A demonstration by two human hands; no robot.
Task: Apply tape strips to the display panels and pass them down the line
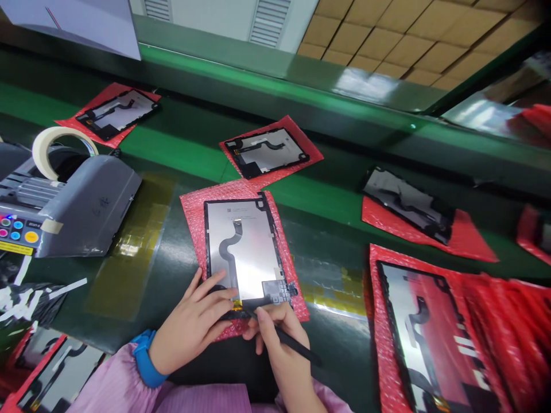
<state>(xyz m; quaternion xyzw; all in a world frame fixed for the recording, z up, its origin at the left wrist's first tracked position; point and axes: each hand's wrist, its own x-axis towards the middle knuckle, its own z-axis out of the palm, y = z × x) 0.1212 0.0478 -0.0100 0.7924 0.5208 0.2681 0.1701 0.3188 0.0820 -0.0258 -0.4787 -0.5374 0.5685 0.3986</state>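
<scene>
A tablet screen panel lies back-up on a red bubble-wrap sheet in front of me, its silver back crossed by a black flex cable. My left hand rests on the panel's near left corner, fingers spread and pressing down beside a small yellow tape piece. My right hand grips thin black tweezers like a pen, the tip touching the panel's bottom edge near that yellow piece.
A grey tape dispenser with a roll of masking tape stands at left. More panels on red wrap lie on the green belt: far left, middle, right, and a stack at near right.
</scene>
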